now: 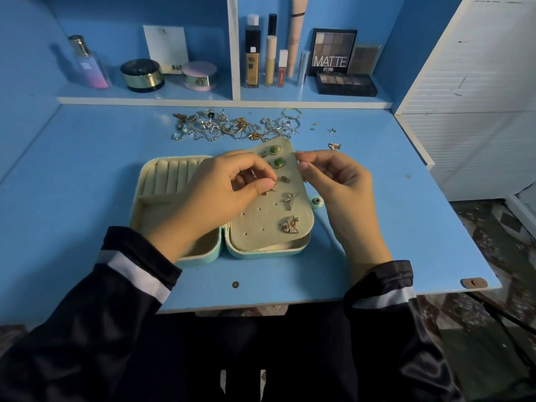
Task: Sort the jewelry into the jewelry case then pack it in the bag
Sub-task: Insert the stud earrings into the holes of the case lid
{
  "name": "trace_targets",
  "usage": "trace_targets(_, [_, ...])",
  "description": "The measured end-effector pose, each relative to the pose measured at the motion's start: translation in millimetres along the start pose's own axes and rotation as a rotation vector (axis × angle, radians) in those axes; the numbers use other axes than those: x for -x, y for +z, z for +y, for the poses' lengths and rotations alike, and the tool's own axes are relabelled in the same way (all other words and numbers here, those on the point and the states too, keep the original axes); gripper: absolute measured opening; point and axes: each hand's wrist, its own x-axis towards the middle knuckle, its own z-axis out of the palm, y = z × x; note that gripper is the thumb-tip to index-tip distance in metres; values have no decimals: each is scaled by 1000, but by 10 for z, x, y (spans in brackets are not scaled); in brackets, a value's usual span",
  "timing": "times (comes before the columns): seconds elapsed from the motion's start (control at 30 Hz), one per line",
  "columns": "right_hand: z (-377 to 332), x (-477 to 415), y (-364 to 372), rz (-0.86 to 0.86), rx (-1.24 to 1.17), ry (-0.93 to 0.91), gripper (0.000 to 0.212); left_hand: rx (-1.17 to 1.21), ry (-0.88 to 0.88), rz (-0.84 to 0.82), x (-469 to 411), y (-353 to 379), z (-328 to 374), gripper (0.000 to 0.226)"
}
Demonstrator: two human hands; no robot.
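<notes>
A mint jewelry case (203, 258) lies open on the blue desk. Its beige earring panel (261, 224) is tilted up over the right half and carries green stone studs (279, 162), a cross-shaped earring (290, 199) and a butterfly earring (290, 225). My left hand (220, 192) pinches a small gold earring (272, 185) against the panel. My right hand (339, 184) grips the panel's right edge between thumb and fingers. A heap of loose jewelry (232, 126) lies behind the case. A single butterfly earring (334, 145) lies apart at the right.
The shelf behind holds a perfume bottle (88, 65), round jars (142, 75), foundation tubes (252, 53) and eyeshadow palettes (345, 82). A white cabinet (470, 97) stands at the right. The desk's front edge (290, 300) is near my lap.
</notes>
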Motion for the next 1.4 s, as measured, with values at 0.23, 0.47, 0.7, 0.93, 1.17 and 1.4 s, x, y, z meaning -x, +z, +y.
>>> trace_targets(0.23, [-38, 9, 3, -11, -3, 6, 9, -273, 122, 144, 202, 68, 107, 10])
trace_targets(0.47, [-94, -19, 16, -41, -60, 19, 10, -209, 45, 114, 435, 101, 232, 54])
trace_targets(0.7, [-171, 8, 110, -74, -167, 41, 9, -155, -45, 76, 531, 86, 301, 89])
trace_targets(0.93, [-282, 0, 252, -111, -226, 45, 8, -73, -51, 158, 583, 82, 292, 85])
trace_targets(1.17, [-281, -20, 333, -96, -451, 89, 9, 34, -47, 165, 565, -27, 261, 68])
trace_targets(1.4, [-145, 124, 424, -48, -390, 169, 10, 166, -19, 161, 572, -69, 223, 57])
